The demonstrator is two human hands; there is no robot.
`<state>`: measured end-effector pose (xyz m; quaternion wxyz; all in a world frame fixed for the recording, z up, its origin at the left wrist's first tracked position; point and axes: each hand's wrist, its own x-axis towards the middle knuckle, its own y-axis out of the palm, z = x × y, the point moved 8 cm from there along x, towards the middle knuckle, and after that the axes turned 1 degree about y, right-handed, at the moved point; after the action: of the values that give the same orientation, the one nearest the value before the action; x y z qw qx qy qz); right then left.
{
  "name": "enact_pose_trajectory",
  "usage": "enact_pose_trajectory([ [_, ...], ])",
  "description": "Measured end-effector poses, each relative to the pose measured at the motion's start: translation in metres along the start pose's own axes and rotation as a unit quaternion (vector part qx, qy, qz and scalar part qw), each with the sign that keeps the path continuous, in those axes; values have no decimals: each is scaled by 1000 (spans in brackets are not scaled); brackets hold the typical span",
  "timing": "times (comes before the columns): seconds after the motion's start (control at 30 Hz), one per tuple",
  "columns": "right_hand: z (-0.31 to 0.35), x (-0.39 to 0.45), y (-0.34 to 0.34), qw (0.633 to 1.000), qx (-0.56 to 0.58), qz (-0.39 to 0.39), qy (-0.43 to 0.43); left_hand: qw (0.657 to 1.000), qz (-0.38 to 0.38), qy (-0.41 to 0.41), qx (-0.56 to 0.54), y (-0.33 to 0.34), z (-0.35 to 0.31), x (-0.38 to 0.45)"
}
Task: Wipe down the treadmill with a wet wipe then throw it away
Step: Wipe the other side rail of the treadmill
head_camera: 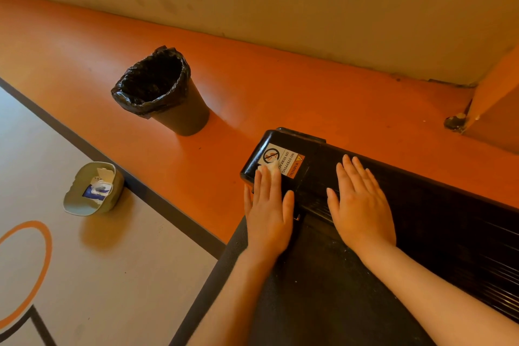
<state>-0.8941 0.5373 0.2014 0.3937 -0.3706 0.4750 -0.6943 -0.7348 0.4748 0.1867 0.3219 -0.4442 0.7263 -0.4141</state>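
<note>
Both forearms reach forward from the lower edge of the view onto the black treadmill (421,205). The left hand (268,213) lies flat, palm down, with the fingers straight and close together, pointing away from the person. Under its fingertips is the white wet wipe (269,168), pressed against the glossy end cover of the treadmill; only a small crumpled part of the wipe shows beyond the fingers. The wipe partly covers the warning sticker (289,160) on that cover. The thumb of this hand is spread out to the side.

The right hand (361,205) also lies flat and palm down, fingers straight and a little spread. It rests on the ribbed black part just beside the left hand and holds nothing.

On the orange floor (280,93), well apart from the treadmill, stands a dark bin (168,95) with a black bag (132,100) folded over its rim. Nearer to the person, on the grey part of the floor, is a pale green container (84,202) with a pack of wipes (98,189) inside, its lid open.
</note>
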Motion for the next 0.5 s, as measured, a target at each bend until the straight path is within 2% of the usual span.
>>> enact_pose_trajectory([
  [0.1, 1, -1, -1, 1000, -6, -5, -3, 997, 36, 50, 44, -2, -10, 31],
  [0.23, 1, -1, -1, 1000, -9, -5, -3, 973, 90, 196, 79, 7, -46, 46],
  [0.3, 1, -1, 0, 1000, -8, -8, -3, 960, 106, 243, 86, 5, -48, 54],
  [0.4, 0, -1, 0, 1000, -9, -12, -3, 961, 89, 248, 84, -6, -37, 75],
  [0.5, 1, 0, -1, 1000, -12, -8, -6, 973, 65, 192, 109, -11, -27, 105],
])
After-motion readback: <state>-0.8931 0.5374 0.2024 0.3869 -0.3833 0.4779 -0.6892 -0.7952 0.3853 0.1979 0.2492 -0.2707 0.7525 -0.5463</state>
